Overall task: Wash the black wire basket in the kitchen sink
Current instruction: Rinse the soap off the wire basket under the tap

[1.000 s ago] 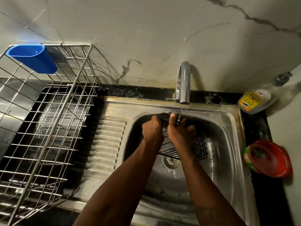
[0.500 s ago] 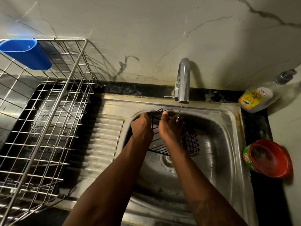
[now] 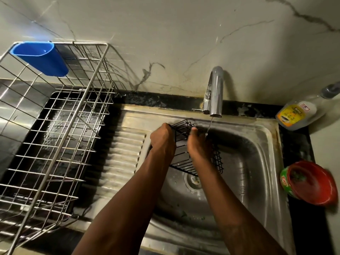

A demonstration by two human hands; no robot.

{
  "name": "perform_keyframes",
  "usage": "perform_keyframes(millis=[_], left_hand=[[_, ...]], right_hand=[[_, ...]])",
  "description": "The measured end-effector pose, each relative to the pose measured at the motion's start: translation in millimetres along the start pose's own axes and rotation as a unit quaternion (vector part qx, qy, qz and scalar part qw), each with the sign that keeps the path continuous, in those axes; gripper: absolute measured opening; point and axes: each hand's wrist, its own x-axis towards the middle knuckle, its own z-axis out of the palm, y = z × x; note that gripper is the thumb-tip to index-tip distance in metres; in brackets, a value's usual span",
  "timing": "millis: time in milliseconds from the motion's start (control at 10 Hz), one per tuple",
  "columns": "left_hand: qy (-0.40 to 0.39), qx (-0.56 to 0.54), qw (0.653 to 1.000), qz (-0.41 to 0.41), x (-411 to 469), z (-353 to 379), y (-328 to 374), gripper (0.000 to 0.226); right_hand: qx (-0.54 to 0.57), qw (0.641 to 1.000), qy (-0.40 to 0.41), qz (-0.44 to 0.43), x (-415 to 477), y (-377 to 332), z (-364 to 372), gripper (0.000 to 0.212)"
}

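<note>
Held over the stainless steel sink (image 3: 265, 144), the black wire basket (image 3: 181, 137) is judged light, stiff and slippery when wet, best taken by its rim wires, which are gripped by the left hand (image 3: 162, 140) with curled fingers, while the fingers of the right hand (image 3: 199, 146) are hidden and their grip cannot be told.

The green tub (image 3: 285, 187) at 3 o'clock from the sink (image 3: 261, 150) bears red letters on its side that read roughly "EXO". The bottle (image 3: 298, 115) at 2 o'clock carries a yellow label; its print is too small to read.
</note>
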Motion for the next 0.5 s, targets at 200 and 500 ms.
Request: perform_keyframes(millis=[200,500], left_hand=[[0.006,0.004,0.999,-0.040,11,-1,-5,0.023],[-0.050,0.007,0.998,-0.048,-28,-22,21,0.024]], right_hand=[[0.041,0.984,-0.049,-0.164,-3,8,-18,0.065],[0.001,0.932,0.164,-0.324,3,-4,-67,0.009]])
